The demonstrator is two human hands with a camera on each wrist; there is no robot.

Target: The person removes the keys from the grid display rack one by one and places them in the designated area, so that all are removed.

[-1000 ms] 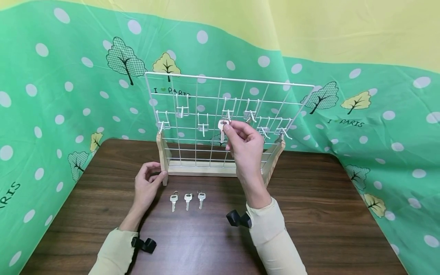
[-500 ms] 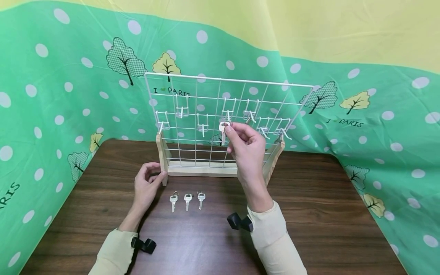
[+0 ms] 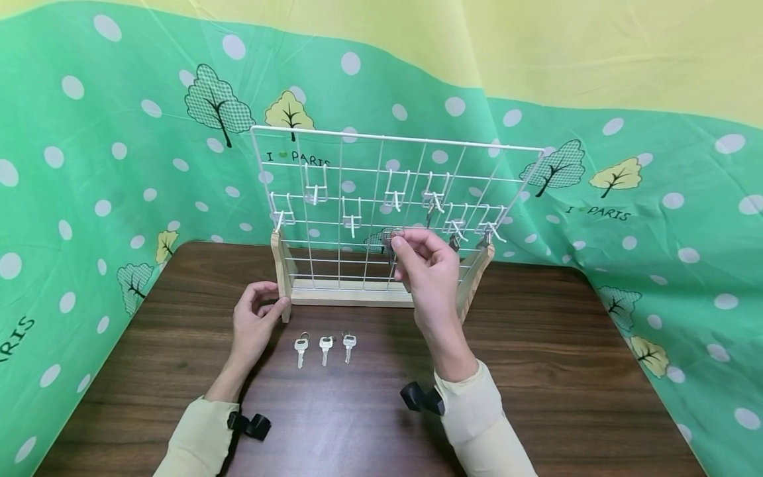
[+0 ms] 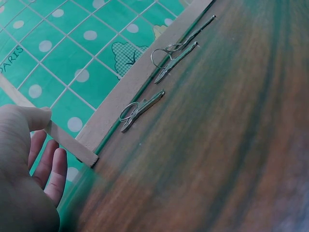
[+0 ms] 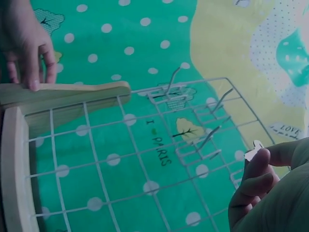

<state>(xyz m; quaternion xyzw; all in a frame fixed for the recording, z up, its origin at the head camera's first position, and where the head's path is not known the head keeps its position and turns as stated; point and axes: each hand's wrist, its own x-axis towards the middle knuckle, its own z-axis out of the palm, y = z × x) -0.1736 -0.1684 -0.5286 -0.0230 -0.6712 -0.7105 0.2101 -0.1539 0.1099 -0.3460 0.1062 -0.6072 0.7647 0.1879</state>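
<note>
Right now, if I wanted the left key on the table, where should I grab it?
I'd probably pinch the left key by its wide head, from above on the near side: it lies on the table, narrow blade pointing away from the rack standing behind.

Dim wrist views, glare on tabletop

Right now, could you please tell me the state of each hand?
Left hand: closed, gripping a wooden upright.
Right hand: closed, pinching a key.
</note>
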